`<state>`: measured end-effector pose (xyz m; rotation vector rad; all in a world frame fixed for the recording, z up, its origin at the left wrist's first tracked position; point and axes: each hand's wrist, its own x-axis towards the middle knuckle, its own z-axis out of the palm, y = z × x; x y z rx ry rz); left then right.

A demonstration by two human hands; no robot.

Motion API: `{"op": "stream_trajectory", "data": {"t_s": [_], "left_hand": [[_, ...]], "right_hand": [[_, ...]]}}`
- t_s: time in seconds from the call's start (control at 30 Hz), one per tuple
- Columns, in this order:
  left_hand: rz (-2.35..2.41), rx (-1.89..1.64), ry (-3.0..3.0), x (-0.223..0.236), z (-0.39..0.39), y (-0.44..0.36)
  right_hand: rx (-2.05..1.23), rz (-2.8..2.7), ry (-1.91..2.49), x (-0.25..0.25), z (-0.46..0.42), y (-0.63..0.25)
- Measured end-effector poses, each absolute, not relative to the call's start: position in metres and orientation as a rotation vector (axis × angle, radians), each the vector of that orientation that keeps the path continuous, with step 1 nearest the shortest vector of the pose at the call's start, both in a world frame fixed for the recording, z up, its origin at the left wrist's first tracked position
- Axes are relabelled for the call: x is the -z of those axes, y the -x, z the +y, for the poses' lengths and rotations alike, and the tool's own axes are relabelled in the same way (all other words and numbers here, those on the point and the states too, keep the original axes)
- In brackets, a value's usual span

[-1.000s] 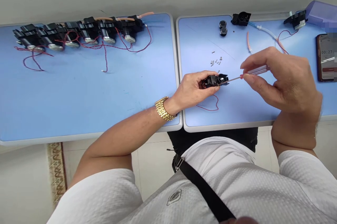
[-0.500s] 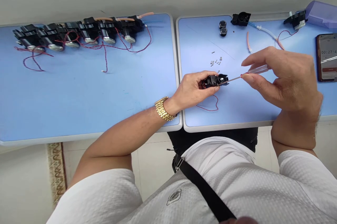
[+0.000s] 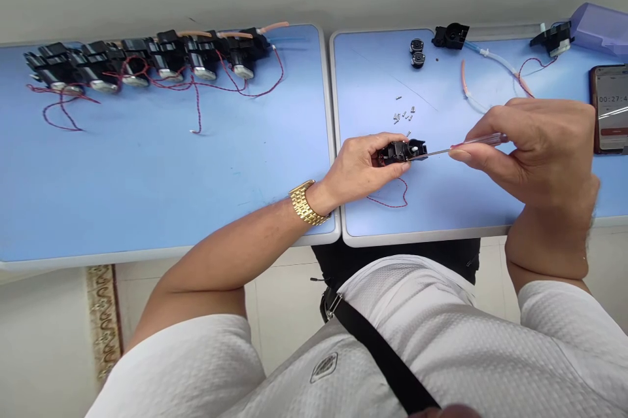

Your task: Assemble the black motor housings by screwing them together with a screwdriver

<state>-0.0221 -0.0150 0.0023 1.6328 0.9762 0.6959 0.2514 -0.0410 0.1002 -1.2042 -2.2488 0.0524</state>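
The unit (image 3: 398, 151) in your left fingers (image 3: 387, 139) is black, the wire (image 3: 392, 207) nearer you than them red. Your right fingers (image 3: 464, 154) pinch a clear, red-tinged handle (image 3: 490, 139). Under both, the table (image 3: 441, 202) is blue; your dimpled shirt (image 3: 417, 326), white.

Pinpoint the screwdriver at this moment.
In the head view, the screwdriver is right of centre, held in the right hand, with its shaft pointing left to the small black assembly in the left hand.
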Motion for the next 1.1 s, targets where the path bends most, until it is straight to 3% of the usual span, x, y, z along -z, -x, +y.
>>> {"op": "stream_trajectory", "data": {"t_s": [0.2,0.57,0.83,1.1], "left_hand": [[0.973,-0.695,-1.592,-0.005,-0.015,0.022],[0.998,-0.692,-1.624,-0.005,-0.015,0.022],[0.983,-0.693,-1.595,-0.005,-0.015,0.022],[0.980,-0.695,-1.621,-0.004,-0.014,0.022]], "right_hand": [[-0.218,-2.255,1.158,-0.112,-0.047,-0.245],[0.145,-2.197,1.221,-0.094,-0.040,-0.251],[-0.306,-2.291,1.112,-0.111,-0.045,-0.247],[-0.060,-2.252,1.141,-0.102,-0.044,-0.249]]}}
